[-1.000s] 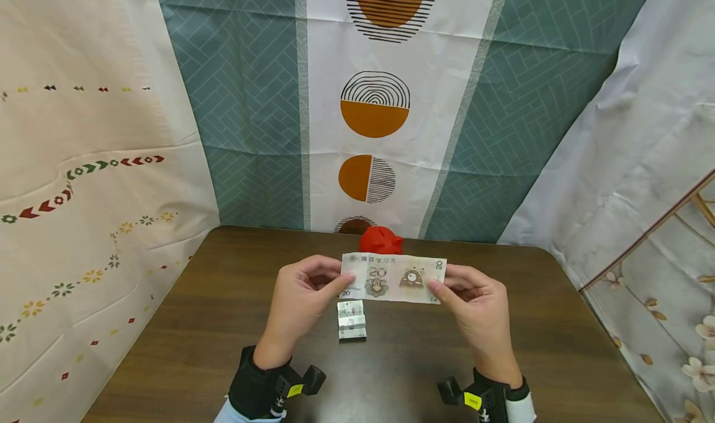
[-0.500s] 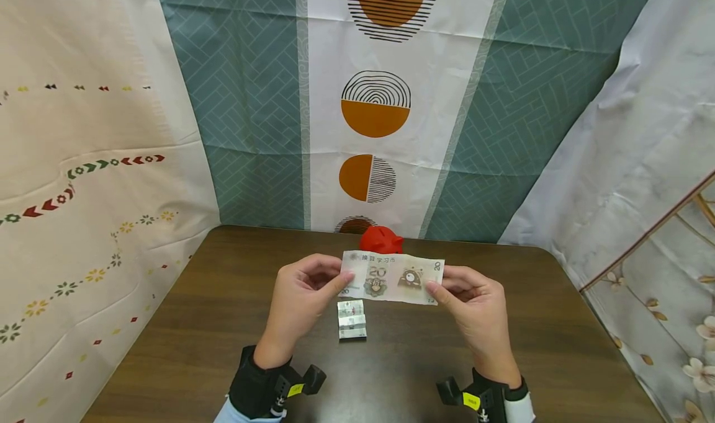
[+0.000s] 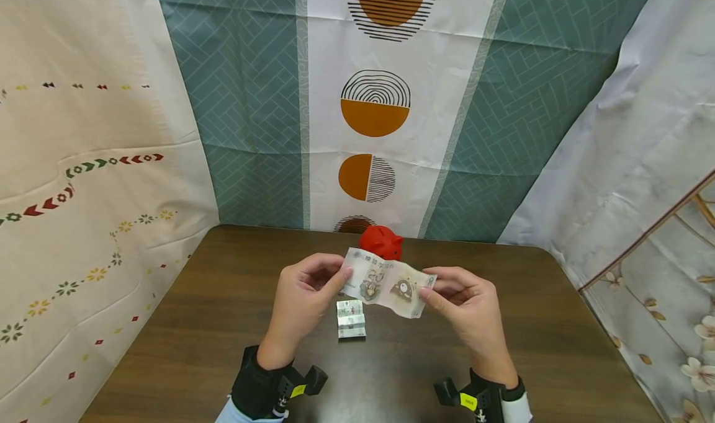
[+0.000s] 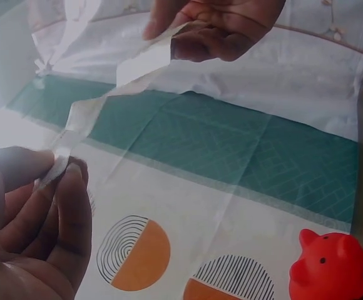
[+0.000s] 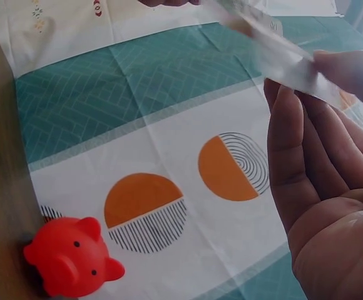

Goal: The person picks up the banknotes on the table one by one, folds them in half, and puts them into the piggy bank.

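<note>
A paper banknote (image 3: 385, 283) marked as a 20 in the earlier frames is stretched between both hands above the table, its middle bent and its right end lower. My left hand (image 3: 304, 302) pinches its left end between thumb and fingers. At the other end, my right hand (image 3: 469, 311) pinches the note the same way. In the left wrist view the note (image 4: 144, 62) looks wavy and creased. Below it on the table lies a small folded note (image 3: 350, 319) with crease lines across it.
A red piggy bank (image 3: 382, 243) stands near the back edge of the brown wooden table (image 3: 223, 324), behind the note. Patterned cloths hang behind the table (image 3: 257, 100) and at both sides. Each wrist wears a black strap with a small camera.
The banknote's right end has tipped down and its middle has buckled as my right hand moved slightly left toward my left hand. The folded note stays put.
</note>
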### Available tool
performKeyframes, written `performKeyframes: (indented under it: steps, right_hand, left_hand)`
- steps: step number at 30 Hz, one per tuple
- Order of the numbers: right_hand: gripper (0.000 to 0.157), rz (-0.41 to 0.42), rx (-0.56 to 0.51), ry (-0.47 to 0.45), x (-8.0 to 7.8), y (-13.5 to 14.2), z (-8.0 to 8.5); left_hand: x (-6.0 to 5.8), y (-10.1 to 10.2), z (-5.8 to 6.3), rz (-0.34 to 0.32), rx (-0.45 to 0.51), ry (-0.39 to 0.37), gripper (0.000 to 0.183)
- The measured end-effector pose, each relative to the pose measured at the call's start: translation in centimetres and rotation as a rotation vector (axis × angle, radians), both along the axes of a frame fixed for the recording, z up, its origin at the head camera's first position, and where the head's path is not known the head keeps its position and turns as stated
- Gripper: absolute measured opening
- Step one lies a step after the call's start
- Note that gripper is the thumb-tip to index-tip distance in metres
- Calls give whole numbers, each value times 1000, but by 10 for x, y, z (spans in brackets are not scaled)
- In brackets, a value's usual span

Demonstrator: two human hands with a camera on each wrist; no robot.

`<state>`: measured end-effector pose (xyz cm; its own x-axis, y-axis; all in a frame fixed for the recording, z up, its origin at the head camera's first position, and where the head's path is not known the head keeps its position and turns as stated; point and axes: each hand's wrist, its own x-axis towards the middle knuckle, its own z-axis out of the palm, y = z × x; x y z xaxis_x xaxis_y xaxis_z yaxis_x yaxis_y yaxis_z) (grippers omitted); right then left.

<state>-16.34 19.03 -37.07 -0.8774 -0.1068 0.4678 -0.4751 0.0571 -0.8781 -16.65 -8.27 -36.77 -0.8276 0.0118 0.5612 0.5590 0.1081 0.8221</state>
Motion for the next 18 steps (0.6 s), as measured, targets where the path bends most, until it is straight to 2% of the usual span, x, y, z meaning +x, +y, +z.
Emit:
performKeyframes:
  steps: [6,12,18]
  right_hand:
    - [24,84,-7,12,0,2,-1]
    - [22,186,20,36,-1,1,-1]
    - [24,232,87,4,-1,-5,-4]
  left_hand:
    - [0,1,-1,-19,9,7,14]
    - [0,2,-2,-49,-40,7,12]
    - [-1,5,-2,-101,-85,3,10]
